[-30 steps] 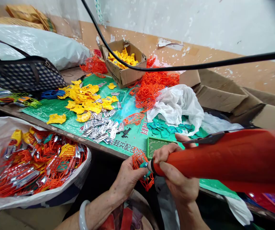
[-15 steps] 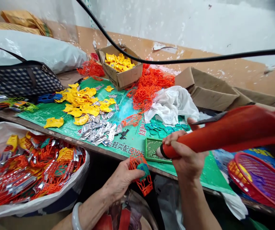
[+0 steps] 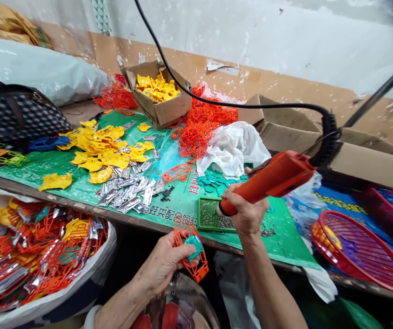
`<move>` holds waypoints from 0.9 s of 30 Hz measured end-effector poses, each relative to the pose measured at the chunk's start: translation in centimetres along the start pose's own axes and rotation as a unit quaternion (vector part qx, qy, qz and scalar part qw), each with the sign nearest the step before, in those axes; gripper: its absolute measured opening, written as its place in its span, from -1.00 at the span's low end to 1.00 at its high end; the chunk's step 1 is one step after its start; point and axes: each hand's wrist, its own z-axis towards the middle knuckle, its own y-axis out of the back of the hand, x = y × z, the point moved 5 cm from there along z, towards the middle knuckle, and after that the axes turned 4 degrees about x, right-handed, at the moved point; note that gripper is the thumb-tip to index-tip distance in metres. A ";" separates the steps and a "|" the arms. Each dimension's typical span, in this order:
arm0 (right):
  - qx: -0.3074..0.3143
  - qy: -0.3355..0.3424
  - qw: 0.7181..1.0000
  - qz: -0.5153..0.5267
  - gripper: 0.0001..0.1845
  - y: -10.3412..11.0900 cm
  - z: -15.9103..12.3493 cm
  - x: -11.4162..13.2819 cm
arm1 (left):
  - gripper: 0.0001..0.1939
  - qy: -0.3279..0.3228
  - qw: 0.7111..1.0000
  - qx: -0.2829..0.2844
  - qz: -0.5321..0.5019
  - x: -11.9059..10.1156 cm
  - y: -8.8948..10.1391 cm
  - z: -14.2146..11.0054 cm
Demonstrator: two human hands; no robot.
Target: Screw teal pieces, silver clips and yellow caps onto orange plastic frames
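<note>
My left hand (image 3: 165, 256) pinches an orange openwork plastic frame (image 3: 201, 273) in front of the table edge. Under the thumb a teal plastic piece (image 3: 193, 246) lies against the frame. My right hand (image 3: 249, 212) is wrapped round a red electric screwdriver (image 3: 273, 178), tilted with its nose down and its black cable (image 3: 251, 106) running up from the back end. The screwdriver's nose is over a green tray (image 3: 203, 227) of small screws (image 3: 226, 222); whether the tip touches them I cannot tell. Behind the tray lie flat teal pieces (image 3: 217, 183).
Yellow plastic parts (image 3: 100, 146) and shiny metal plates (image 3: 128, 194) are heaped on the green sheet. A cardboard box (image 3: 167, 112) of yellow parts, orange frames (image 3: 206, 121) and a white cloth (image 3: 233, 148) stand behind. Left: a full sack (image 3: 105, 256). Right: a red basket (image 3: 360, 251).
The screwdriver has swung from a motion-blurred sideways pose to a steadier tilt, its nose still at the tray. My left hand keeps the frame. The whole view has shifted slightly.
</note>
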 end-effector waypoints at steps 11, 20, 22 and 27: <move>0.003 -0.012 1.000 -0.013 -0.87 -0.2 -0.3 -0.6 | -0.72 -0.025 0.998 -0.032 -0.041 0.3 0.4 0.4; 0.012 -0.024 1.000 -0.009 -0.87 -0.9 -0.5 -0.2 | -0.71 -0.042 0.996 -0.046 -0.058 0.4 1.0 0.9; 0.010 -0.027 0.999 -0.018 -0.86 -0.9 -0.5 -0.3 | -0.71 -0.044 0.996 -0.041 -0.064 0.5 1.2 1.0; 0.011 -0.020 1.000 0.013 -0.85 -0.7 -0.1 0.5 | -0.71 -0.044 0.995 -0.037 -0.087 0.6 1.3 1.1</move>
